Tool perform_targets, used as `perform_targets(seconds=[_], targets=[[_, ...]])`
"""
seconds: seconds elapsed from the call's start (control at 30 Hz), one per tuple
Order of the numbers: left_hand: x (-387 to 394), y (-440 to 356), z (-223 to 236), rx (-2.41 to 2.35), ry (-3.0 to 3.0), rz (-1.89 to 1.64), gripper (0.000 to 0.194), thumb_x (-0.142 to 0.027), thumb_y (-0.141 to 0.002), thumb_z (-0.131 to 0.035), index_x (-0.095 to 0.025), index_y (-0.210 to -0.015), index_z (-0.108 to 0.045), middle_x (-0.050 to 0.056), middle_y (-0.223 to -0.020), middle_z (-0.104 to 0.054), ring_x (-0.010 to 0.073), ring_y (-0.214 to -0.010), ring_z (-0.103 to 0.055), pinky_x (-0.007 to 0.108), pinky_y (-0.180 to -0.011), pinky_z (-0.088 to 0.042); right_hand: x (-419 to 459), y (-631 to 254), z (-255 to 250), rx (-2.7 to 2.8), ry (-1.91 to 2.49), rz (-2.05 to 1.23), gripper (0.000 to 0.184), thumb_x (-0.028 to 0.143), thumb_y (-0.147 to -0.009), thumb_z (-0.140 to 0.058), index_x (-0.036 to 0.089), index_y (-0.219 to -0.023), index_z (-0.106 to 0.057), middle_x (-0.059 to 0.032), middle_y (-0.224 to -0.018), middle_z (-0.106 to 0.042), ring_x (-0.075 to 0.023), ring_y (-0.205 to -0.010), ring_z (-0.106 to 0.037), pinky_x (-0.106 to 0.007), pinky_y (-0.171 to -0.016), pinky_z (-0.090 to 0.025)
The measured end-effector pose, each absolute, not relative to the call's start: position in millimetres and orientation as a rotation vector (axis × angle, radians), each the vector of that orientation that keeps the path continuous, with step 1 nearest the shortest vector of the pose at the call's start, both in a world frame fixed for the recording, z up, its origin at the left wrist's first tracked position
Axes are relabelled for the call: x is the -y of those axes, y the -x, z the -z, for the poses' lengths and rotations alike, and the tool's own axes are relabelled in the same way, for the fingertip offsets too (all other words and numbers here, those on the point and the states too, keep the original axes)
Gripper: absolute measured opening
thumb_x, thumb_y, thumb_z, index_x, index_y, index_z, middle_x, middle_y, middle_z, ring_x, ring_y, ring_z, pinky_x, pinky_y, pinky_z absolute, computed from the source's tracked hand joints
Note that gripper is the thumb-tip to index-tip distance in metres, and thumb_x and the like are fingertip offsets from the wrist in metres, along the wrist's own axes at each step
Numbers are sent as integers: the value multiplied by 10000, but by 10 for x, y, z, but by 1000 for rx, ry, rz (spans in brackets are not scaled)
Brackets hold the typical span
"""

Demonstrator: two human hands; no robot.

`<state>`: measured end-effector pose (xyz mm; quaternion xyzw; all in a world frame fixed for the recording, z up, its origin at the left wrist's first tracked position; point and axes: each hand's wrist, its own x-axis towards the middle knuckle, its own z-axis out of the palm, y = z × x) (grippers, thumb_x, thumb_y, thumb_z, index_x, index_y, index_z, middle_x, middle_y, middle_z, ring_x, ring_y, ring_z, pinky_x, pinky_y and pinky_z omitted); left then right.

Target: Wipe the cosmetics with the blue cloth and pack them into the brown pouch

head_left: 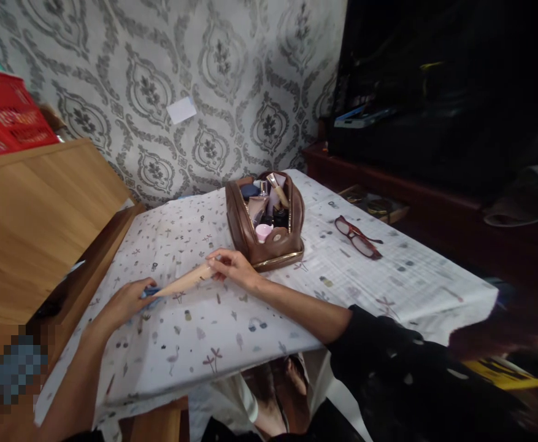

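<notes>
A long beige tube [183,282] with a blue cap lies across the printed tablecloth [213,331]. My left hand [128,301] is closed around the blue cap end. My right hand [232,266] pinches the tube's other, flat end. Just beyond my right hand stands an open brown leather cosmetics bag [265,219], filled with several bottles, tubes and a pink-lidded jar.
Red-framed glasses [357,236] lie right of the bag. A wooden cabinet [34,215] stands at the left with a red crate [6,116] on it. A dark wooden shelf unit [411,184] runs along the right. Patterned wallpaper is behind the table.
</notes>
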<state>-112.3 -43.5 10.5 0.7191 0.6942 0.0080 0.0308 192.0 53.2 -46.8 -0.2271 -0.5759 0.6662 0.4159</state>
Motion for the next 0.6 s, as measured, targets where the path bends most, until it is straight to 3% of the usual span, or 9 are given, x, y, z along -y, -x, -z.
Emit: perform_targets(seconds=[0.17,0.37,0.47,0.6], targets=[[448,1168,-275,-2517,-2292,-315,191,-360,-858,-501,-233,-875,-643,48,-808,-722,242,-705,-677,303,-573,-473,-509,-1912,431,1387,591,-1735,349,444,-747,-782,171,-902,-629,50,-605,-609,-81,-503,-574,-202,-530,-506],[444,101,-304,-2269,-2424,-1037,385,-486,-971,-460,-191,-1199,-557,106,-1122,-638,258,-991,-644,398,-817,-564,-431,-1905,392,1373,500,-1828,411,394,-653,-853,180,-920,-626,27,-752,-646,-114,-639,-644,-255,-656,-574],[389,-428,-75,-1918,-2796,-963,443,-440,-997,-437,-170,-1348,-459,156,-1224,-599,284,-1153,-588,451,-965,-519,-436,-1917,402,1435,541,-1761,336,366,-690,-800,173,-875,-596,29,-746,-637,-135,-683,-648,-254,-638,-558],[294,-606,257,-1749,-3160,-741,541,-445,-965,-515,-154,-1411,-423,185,-1267,-611,328,-1198,-572,484,-1024,-448,-489,-1930,448,1510,638,-1637,263,256,-655,-791,166,-787,-582,52,-686,-594,-123,-667,-601,-215,-579,-484]])
